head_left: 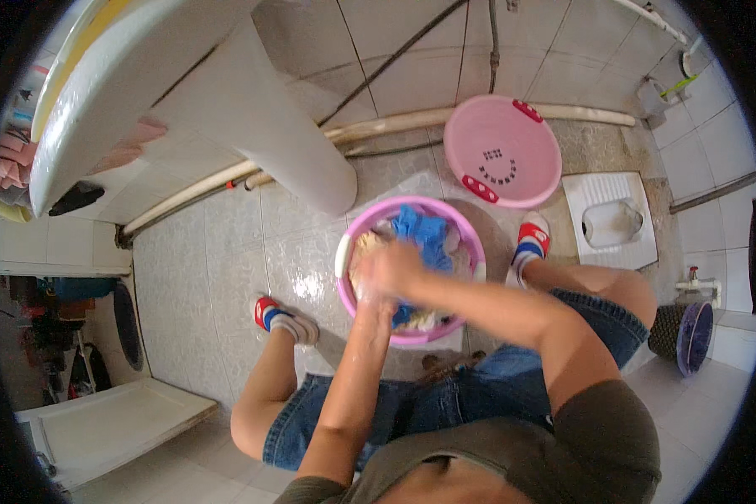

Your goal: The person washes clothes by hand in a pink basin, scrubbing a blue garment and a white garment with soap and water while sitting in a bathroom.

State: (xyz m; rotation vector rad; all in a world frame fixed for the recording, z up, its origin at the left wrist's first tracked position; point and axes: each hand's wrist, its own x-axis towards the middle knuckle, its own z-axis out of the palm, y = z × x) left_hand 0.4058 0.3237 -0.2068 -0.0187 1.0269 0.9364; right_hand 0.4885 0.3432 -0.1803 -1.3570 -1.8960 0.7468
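On the tiled floor between my feet stands a pink plastic basin [477, 242] with wet laundry in it. A blue cloth [423, 230] lies at its far side, and a pale yellow cloth [360, 247] is at its left side. My right hand [398, 271] and my left hand [372, 286] meet above the left part of the basin, close against each other. Both are blurred, and the right partly covers the left. Whether cloth is gripped between them cannot be made out. My left forearm looks wet.
A second pink basin [516, 148] stands tilted by the wall pipe [397, 125]. Right of it is a squat toilet [614, 220]. A white pedestal sink [296, 138] rises at upper left. A lidded waste bin [680, 337] stands at right, and an open cabinet door [120, 428] at lower left.
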